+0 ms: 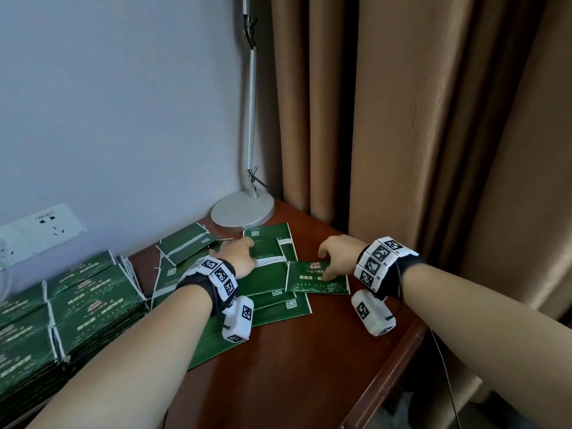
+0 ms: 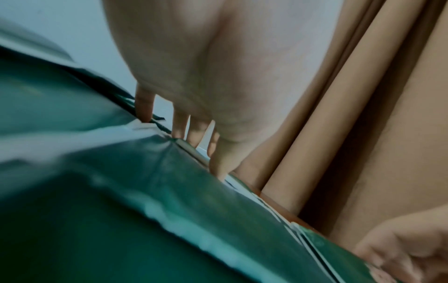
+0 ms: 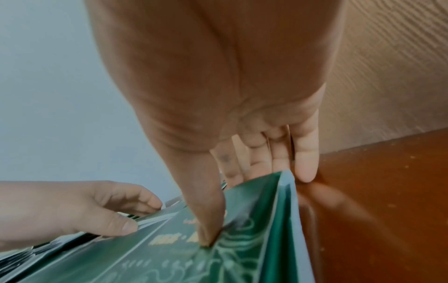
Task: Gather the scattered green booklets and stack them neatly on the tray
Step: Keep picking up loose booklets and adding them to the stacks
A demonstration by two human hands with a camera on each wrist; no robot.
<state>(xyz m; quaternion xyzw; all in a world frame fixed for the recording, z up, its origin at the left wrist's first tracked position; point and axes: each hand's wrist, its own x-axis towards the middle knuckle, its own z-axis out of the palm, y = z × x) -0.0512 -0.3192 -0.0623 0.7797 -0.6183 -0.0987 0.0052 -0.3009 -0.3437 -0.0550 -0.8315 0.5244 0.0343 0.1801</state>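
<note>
Several green booklets (image 1: pixel 272 301) lie scattered and overlapping on the brown table (image 1: pixel 303 360). My left hand (image 1: pixel 238 250) lies on the back of the pile. Its fingers (image 2: pixel 179 126) hook over a booklet's (image 2: pixel 121 191) far edge while the thumb presses the cover. To the right, my right hand (image 1: pixel 328 263) pinches one patterned green booklet (image 1: pixel 312 284). The thumb (image 3: pixel 211 220) is on its cover (image 3: pixel 242 239) and the fingers are behind its far edge. Neat rows of green booklets (image 1: pixel 77 305) stand at the left. I cannot make out a tray.
A silver lamp base (image 1: pixel 243 209) stands just behind the pile in the corner. Brown curtains (image 1: pixel 433 134) hang along the right, close to the table's edge (image 1: pixel 399 354). A wall socket (image 1: pixel 40 232) sits above the stacked rows. Bare wood shows at the front right.
</note>
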